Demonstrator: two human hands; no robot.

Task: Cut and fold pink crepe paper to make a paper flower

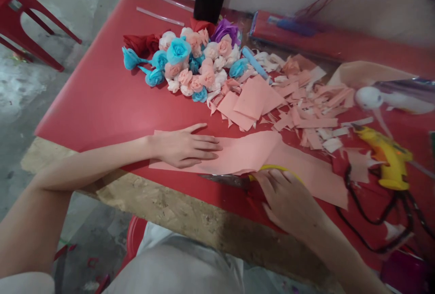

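A long strip of peach crepe paper (234, 153) lies along the front of the red tabletop, its middle part lifted in a fold. My left hand (185, 147) rests flat on the strip's left part, fingers stretched out and thumb apart. Around the yellow handles of a pair of scissors (275, 167) my right hand (285, 199) is closed. The scissors' blades point left along the near edge of the paper; whether they are parted cannot be made out. The right end of the strip passes beyond my right hand.
Blue, peach, white, red and purple paper flowers (183, 60) are heaped at the back. Paper scraps (306, 103) and cut peach squares (249, 99) lie right of them. A yellow glue gun (387, 158) with a black cord is at the right. A red stool (23, 17) stands left.
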